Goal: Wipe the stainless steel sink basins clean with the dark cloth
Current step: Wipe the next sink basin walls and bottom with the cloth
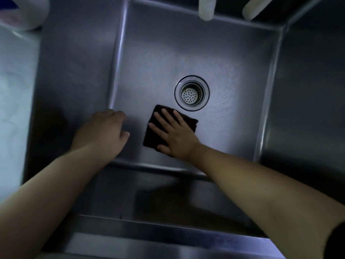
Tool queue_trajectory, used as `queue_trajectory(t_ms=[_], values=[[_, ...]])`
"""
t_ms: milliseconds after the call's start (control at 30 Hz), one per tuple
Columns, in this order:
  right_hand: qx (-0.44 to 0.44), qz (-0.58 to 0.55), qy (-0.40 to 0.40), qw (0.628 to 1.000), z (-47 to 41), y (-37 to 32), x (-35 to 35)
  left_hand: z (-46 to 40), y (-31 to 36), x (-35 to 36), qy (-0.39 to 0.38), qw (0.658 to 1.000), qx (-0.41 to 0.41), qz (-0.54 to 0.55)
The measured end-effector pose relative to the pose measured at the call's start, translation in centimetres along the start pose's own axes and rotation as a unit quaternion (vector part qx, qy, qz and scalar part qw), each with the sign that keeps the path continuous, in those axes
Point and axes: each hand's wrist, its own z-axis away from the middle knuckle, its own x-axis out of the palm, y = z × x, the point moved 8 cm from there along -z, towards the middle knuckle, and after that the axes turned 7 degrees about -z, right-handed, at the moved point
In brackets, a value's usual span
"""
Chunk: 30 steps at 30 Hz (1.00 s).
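**Cloth flat on basin floor, right hand on top**

Square dark brown cloth (169, 128) lies on the floor of the stainless steel sink basin (158, 58), just beside the round perforated metal drain strainer (191, 93). Right hand (176, 136) presses it, fingers straight and spread. Left hand (101, 132) hovers near the basin's left wall, fingers loosely curled, holding nothing. Two white tube ends (206, 8) overhang the back rim.
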Motion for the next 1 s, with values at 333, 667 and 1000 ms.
queue_trajectory(t_ms=[333, 667, 1000], values=[[0.271, 0.014, 0.024, 0.962, 10.0, 18.1, -2.3, -1.7, 5.1, 0.0, -0.002, 0.977, 0.176, -0.116], [0.44, -0.124, -0.018, 0.889, 12.7, 10.3, 2.3, -6.7, 11.9, 5.2, -0.025, 0.942, 0.213, -0.258], [0.441, -0.107, 0.038, 0.89, 6.5, 17.0, -1.8, -7.5, 13.2, 7.4, -0.043, 0.947, 0.202, -0.246]])
